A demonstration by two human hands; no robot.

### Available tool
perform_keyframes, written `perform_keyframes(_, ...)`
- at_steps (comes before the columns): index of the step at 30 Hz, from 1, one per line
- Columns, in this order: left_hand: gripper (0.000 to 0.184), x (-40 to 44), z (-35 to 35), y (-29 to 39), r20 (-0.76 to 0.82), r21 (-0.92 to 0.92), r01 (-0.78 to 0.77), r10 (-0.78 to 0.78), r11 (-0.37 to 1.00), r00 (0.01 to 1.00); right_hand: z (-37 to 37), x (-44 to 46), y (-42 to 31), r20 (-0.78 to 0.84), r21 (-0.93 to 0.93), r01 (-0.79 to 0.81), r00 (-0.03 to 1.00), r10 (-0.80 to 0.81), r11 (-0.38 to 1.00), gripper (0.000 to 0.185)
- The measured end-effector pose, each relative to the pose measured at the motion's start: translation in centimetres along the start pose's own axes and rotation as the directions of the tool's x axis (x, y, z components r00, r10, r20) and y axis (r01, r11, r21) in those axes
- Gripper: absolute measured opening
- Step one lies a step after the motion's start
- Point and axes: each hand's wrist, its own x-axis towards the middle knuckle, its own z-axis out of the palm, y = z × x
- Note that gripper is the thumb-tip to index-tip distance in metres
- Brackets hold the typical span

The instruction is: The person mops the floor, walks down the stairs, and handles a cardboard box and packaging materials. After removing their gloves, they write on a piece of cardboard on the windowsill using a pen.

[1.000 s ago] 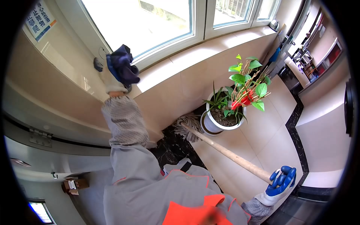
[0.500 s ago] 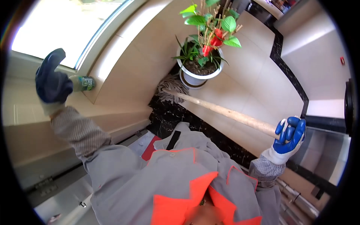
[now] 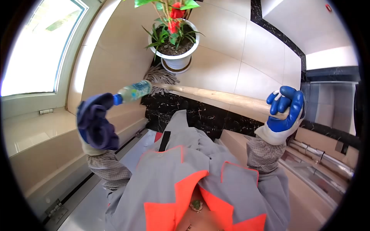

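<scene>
Left hand (image 3: 98,125) pinches the plastic bottle (image 3: 135,91) by its capped end, over the mop head (image 3: 158,75) in view (dark-blue glove or cloth, can't tell); right hand (image 3: 284,109) curls round the mop handle (image 3: 216,95) near its end. Best kept firm, bottle clear of strands. Windowsill (image 3: 79,69) and flowerpot (image 3: 177,62) hem in the left; open floor tiles (image 3: 221,63) lie beyond the handle.

The window (image 3: 40,54) glares; the tiled floor (image 3: 221,38) (black-bordered) looks pale.

Left fingers (image 3: 101,101) hold a bottle (image 3: 135,91), right fingers (image 3: 284,103) a mop (image 3: 217,95).
</scene>
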Motion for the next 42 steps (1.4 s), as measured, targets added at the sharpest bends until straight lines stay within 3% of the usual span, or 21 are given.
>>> perform_keyframes(3, 0.047, 0.2, 2.9, 1.9, 0.371, -0.184, 0.038, 0.034, 0.982, 0.928, -1.5, -1.5, 1.4, -0.076, -0.029, 0.028, 0.997, -0.03, 0.999, 0.039)
perform_keyframes(6, 0.039, -6.1, 9.9, -1.0, 0.5, -0.496, 0.356, -0.074, 0.792, 0.863, -2.1, -3.2, 1.5, -0.079, -0.044, 0.019, 0.997, -0.022, 0.999, 0.034)
perform_keyframes(8, 0.055, -8.9, 12.6, -2.7, 0.718, -0.624, 0.656, -0.02, 0.424, 0.696, -2.7, -5.5, 1.0, -0.119, 0.074, -0.021, 0.992, 0.03, 0.997, 0.03)
perform_keyframes(9, 0.054, -9.9, 13.8, -2.7, 0.874, -0.486, 0.866, -0.03, -0.119, 0.486, -2.4, -6.7, 0.6, -0.176, 0.107, -0.036, 0.983, 0.055, 0.994, 0.028)
perform_keyframes(11, 0.056, -11.6, 16.2, -2.7, 0.916, -0.365, 0.909, 0.094, -0.203, 0.389, -2.7, -8.5, -0.4, -0.105, 0.102, -0.073, 0.991, 0.083, 0.992, 0.025)
perform_keyframes(12, 0.055, -12.9, 17.3, -2.8, 0.84, -0.522, 0.707, 0.144, 0.477, 0.524, -2.6, -9.5, -1.0, -0.124, 0.126, -0.094, 0.986, 0.11, 0.988, 0.025)
perform_keyframes(13, 0.055, -14.1, 18.4, -3.1, 0.799, -0.482, 0.32, 0.26, 0.816, 0.542, -2.3, -10.6, -1.5, -0.145, 0.151, -0.112, 0.98, 0.134, 0.982, 0.025)
perform_keyframes(14, 0.056, -15.3, 19.4, -3.4, 0.746, -0.34, -0.164, 0.371, 0.926, 0.552, -1.9, -11.4, -1.8, -0.143, 0.141, -0.107, 0.982, 0.127, 0.984, 0.025)
perform_keyframes(17, 0.055, -15.5, 22.1, -2.8, 0.721, -0.522, -0.07, 0.484, 0.85, 0.496, -1.2, -14.0, -2.9, -0.078, 0.145, -0.088, 0.992, 0.1, 0.986, 0.023)
perform_keyframes(18, 0.056, -15.8, 23.7, -3.6, 0.801, -0.598, 0.545, 0.412, 0.588, 0.434, -0.7, -14.7, -3.3, -0.093, 0.106, -0.084, 0.991, 0.094, 0.991, 0.028)
perform_keyframes(19, 0.058, -16.9, 25.9, -4.9, 0.865, -0.365, 0.928, 0.396, 0.079, 0.307, -0.2, -15.2, -3.6, -0.105, 0.068, -0.09, 0.99, 0.097, 0.994, 0.033)
perform_keyframes(21, 0.064, -18.5, 26.6, -5.6, 0.897, -0.044, 0.956, 0.411, -0.289, 0.165, 0.0, -17.1, -4.0, -0.088, 0.044, -0.085, 0.992, 0.088, 0.995, 0.032)
perform_keyframes(22, 0.068, -18.8, 26.8, -6.1, 0.907, -0.152, 0.983, 0.381, -0.102, 0.179, 0.6, -17.9, -4.4, -0.132, 0.034, -0.091, 0.987, 0.095, 0.995, 0.032)
perform_keyframes(24, 0.076, -18.4, 27.2, -6.0, 0.914, -0.176, 0.98, 0.355, -0.093, 0.198, 0.4, -18.8, -4.8, -0.102, 0.028, -0.082, 0.991, 0.084, 0.996, 0.032)
perform_keyframes(27, 0.09, -18.3, 28.2, -5.1, 0.928, 0.102, 0.786, 0.342, -0.609, 0.145, -0.4, -20.9, -6.4, -0.096, 0.182, -0.181, 0.975, 0.201, 0.967, 0.025)
perform_keyframes(29, 0.092, -18.3, 29.7, -6.3, 0.909, 0.073, 0.853, 0.386, -0.516, 0.156, -1.4, -22.3, -7.1, -0.052, 0.192, -0.243, 0.965, 0.257, 0.951, 0.022)
perform_keyframes(31, 0.081, -18.2, 30.3, -7.1, 0.951, 0.113, 0.898, 0.308, -0.425, 0.026, -2.4, -23.5, -7.0, -0.003, 0.202, -0.227, 0.973, 0.232, 0.953, 0.023)
perform_keyframes(33, 0.073, -17.6, 29.6, -5.6, 0.952, 0.117, 0.92, 0.307, -0.375, 0.004, -4.3, -25.2, -8.4, 0.09, 0.106, -0.325, 0.944, 0.316, 0.94, 0.031)
perform_keyframes(36, 0.066, -19.0, 29.4, -4.3, 0.946, 0.205, 0.922, 0.308, -0.328, -0.101, -7.8, -27.2, -9.0, 0.325, 0.026, -0.222, 0.924, 0.202, 0.975, 0.041)
perform_keyframes(41, 0.066, -24.1, 29.4, -0.6, 0.87, 0.194, 0.962, 0.486, -0.191, -0.079, -11.0, -29.8, -13.7, 0.559, 0.114, -0.046, 0.829, -0.025, 0.992, 0.038)
perform_keyframes(42, 0.066, -24.8, 28.8, 1.6, 0.867, 0.069, 0.998, 0.495, -0.006, -0.057, -11.6, -30.7, -15.2, 0.568, 0.103, -0.035, 0.822, -0.03, 0.994, 0.036)
